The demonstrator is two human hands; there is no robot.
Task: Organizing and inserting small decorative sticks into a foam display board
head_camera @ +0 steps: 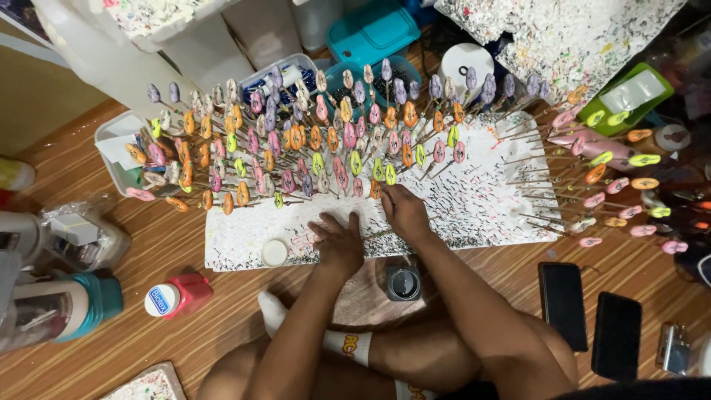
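Note:
My left hand (338, 241) rests palm down on the paint-speckled white foam board (489, 192), fingers curled, near its front edge. Just to its right, my right hand (404, 210) reaches in among the thin sticks (355, 163) standing in the board, fingers closed at the base of one stick. Each stick carries a small painted oval piece in orange, pink, lilac or yellow-green. A thin stick lies between the two hands. A small dark open jar (404, 282) stands in front of my hands, above my crossed legs.
A small white lid (274, 252) sits on the board's left front. A red bottle with white cap (178, 295) and a teal-based container (63, 305) stand at left. Two dark phones (563, 304) lie at right. Bins and a teal box (372, 31) crowd the back.

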